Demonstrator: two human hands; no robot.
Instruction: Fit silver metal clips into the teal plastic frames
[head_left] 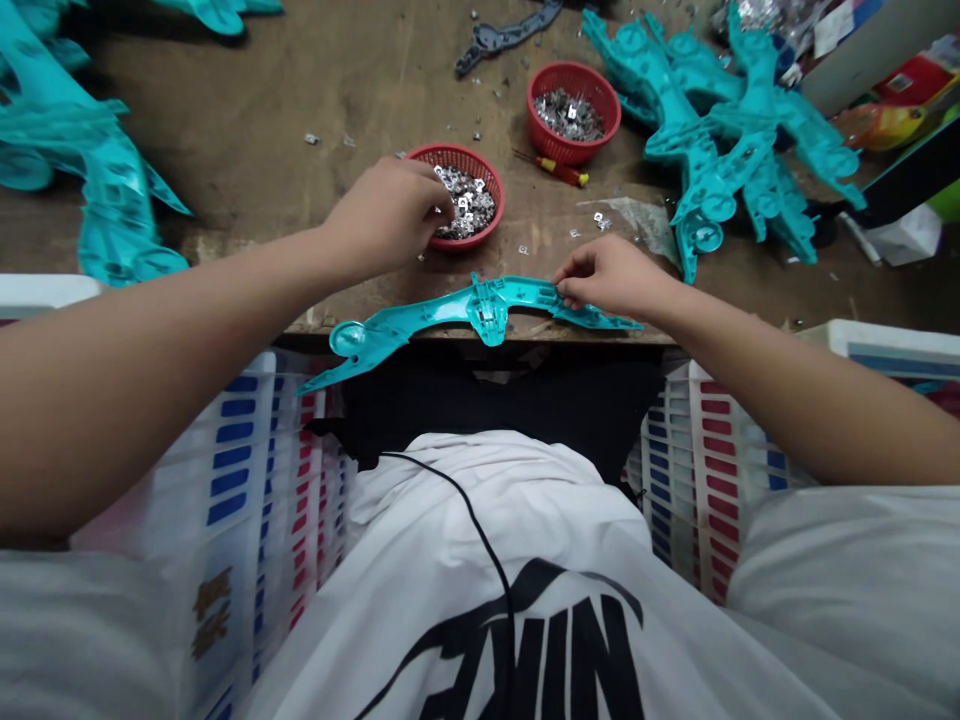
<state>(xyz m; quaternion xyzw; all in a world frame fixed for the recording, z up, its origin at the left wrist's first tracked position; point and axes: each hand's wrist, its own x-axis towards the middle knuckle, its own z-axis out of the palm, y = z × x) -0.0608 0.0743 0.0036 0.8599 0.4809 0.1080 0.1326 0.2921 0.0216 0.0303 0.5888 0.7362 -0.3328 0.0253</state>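
**Left hand in the clips, right hand pinching the moulding**

My right hand [611, 278] pinched the teal plastic moulding [480, 312] by its right arm. The moulding lay across the near edge of the wooden workbench [247, 120], roughly centred, with its left end hanging past that edge. My left hand [386, 215] curled over the red plastic basket [495, 195], fingertips down among the small metal clips [469, 205]; I couldn't tell if they had hold of one. My read on good technique: pick with the fingertips only, and keep the moulding's weight on the bench so it doesn't rock.

Loose clips [598, 220] lay right of the basket, past a red-and-yellow screwdriver [551, 170]. A second red basket [611, 110] sat toward the far edge, near a dark grey moulding [502, 35]. Teal moulding heaps [720, 130] lay toward the right end, another [97, 190] at the left. Striped plastic crates [240, 470] stood below the near edge.
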